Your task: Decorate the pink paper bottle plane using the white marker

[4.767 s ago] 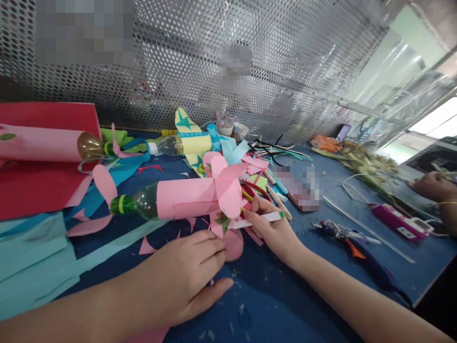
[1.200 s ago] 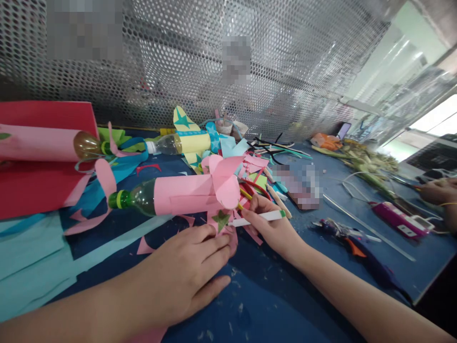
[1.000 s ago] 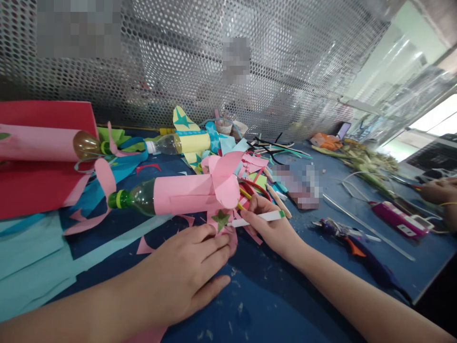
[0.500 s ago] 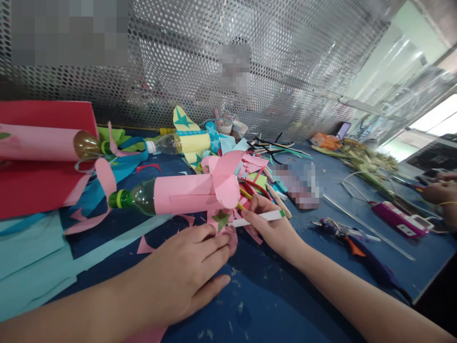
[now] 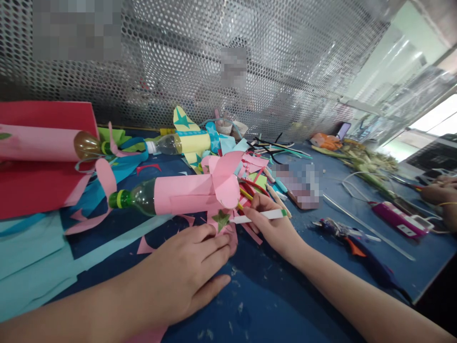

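Note:
A plastic bottle [image 5: 143,196] wrapped in pink paper [image 5: 183,193] lies on its side on the blue table. Pink paper petals stick out near its green cap, and pink fins fold out at its other end. One lower fin carries a green star [image 5: 221,219]. My left hand [image 5: 194,267] is open and lies flat, its fingertips pressing that fin. Pinched in my right hand [image 5: 271,224] is a white marker [image 5: 274,215] with a green end, its tip at the star's right edge.
A yellow-papered bottle [image 5: 194,143] and a pink-papered bottle [image 5: 43,142] lie behind and left. Paper scraps [image 5: 255,164] cluster behind my right hand. Rightward are a dark blue glue gun [image 5: 371,262], a purple power strip [image 5: 400,219] and another person's hand [image 5: 439,193].
The marker tip has shifted slightly right along the star's edge as my right hand moves a little. My left hand and the bottle stay put.

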Motion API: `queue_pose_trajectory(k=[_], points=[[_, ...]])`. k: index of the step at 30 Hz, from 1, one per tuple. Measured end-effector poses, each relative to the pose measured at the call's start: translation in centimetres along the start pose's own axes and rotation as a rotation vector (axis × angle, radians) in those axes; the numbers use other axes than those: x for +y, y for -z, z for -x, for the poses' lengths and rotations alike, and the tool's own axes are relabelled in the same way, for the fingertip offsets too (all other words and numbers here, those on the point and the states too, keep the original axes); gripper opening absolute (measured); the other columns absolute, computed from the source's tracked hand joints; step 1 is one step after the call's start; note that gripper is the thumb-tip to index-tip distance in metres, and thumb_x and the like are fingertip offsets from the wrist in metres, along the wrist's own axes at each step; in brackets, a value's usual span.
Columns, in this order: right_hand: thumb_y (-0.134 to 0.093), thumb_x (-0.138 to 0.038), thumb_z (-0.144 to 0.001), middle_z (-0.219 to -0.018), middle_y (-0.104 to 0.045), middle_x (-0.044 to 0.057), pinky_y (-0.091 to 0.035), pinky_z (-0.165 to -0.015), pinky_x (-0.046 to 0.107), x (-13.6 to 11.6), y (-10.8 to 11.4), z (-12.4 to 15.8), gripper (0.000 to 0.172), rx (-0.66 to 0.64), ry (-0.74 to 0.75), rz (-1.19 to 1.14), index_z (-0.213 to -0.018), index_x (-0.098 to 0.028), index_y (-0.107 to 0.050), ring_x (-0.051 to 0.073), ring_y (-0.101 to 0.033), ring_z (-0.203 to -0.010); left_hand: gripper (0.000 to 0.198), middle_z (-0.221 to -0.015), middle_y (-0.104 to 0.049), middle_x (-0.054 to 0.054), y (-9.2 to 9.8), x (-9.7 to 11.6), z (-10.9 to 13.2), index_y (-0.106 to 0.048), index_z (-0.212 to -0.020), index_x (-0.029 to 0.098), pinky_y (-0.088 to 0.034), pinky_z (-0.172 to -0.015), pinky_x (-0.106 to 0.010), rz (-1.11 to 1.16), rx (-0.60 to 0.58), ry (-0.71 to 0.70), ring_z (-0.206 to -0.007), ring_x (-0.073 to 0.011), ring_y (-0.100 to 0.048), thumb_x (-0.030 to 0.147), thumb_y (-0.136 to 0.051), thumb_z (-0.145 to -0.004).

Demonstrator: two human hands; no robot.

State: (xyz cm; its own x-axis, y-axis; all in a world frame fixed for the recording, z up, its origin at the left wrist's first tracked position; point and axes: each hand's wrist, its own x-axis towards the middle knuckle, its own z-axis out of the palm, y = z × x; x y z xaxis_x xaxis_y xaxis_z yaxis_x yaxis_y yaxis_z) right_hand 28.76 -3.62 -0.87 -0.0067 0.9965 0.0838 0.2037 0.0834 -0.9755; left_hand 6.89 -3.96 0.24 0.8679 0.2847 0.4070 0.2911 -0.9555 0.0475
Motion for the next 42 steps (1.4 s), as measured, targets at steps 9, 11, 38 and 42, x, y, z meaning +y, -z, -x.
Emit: queue_pose_trajectory(k=[9, 11, 38, 42], points=[[-0.065, -0.044, -0.080, -0.046, -0.043, -0.008, -0.025, -0.041, 0.024, -0.18, 0.07, -0.02, 0.035, -0.005, 0.003, 0.037, -0.065, -0.024, -0.041, 0.009, -0.034, -0.041, 0.037, -0.121, -0.071, -0.010, -0.03, 0.05, -0.01, -0.064, -0.124, 0.011, -0.049, -0.097, -0.039, 0.034, 0.004, 0.006, -0.108, -0.0239, -0.064, 0.028, -0.041, -0.102], [-0.065, -0.045, -0.080, -0.046, -0.043, -0.008, -0.024, -0.041, 0.024, -0.24, 0.09, -0.03, 0.035, -0.001, -0.006, 0.046, -0.065, -0.024, -0.042, 0.009, -0.034, -0.041, 0.037, -0.121, -0.071, -0.009, -0.02, 0.06, -0.07, -0.064, -0.124, 0.011, -0.050, -0.096, -0.039, 0.029, 0.005, 0.005, -0.107, -0.0241, -0.064, 0.028, -0.040, -0.102], [-0.061, -0.035, -0.080, -0.043, -0.040, -0.010, -0.021, -0.041, 0.024, -0.12, 0.26, -0.14, 0.027, -0.003, -0.001, 0.000, -0.066, -0.023, -0.041, 0.008, -0.031, -0.040, 0.036, -0.124, -0.070, -0.009, 0.06, 0.04, -0.02, -0.064, -0.125, 0.013, -0.050, -0.097, -0.039, 0.046, -0.006, 0.022, -0.109, -0.0243, -0.064, 0.029, -0.043, -0.101], [-0.061, -0.035, -0.079, -0.042, -0.039, -0.010, -0.021, -0.040, 0.024, -0.16, 0.25, -0.18, 0.028, -0.002, 0.000, -0.014, -0.066, -0.023, -0.040, 0.008, -0.030, -0.039, 0.037, -0.124, -0.070, -0.008, 0.02, 0.00, 0.01, -0.064, -0.125, 0.013, -0.050, -0.096, -0.038, 0.035, -0.008, 0.011, -0.108, -0.0240, -0.064, 0.029, -0.040, -0.101]])
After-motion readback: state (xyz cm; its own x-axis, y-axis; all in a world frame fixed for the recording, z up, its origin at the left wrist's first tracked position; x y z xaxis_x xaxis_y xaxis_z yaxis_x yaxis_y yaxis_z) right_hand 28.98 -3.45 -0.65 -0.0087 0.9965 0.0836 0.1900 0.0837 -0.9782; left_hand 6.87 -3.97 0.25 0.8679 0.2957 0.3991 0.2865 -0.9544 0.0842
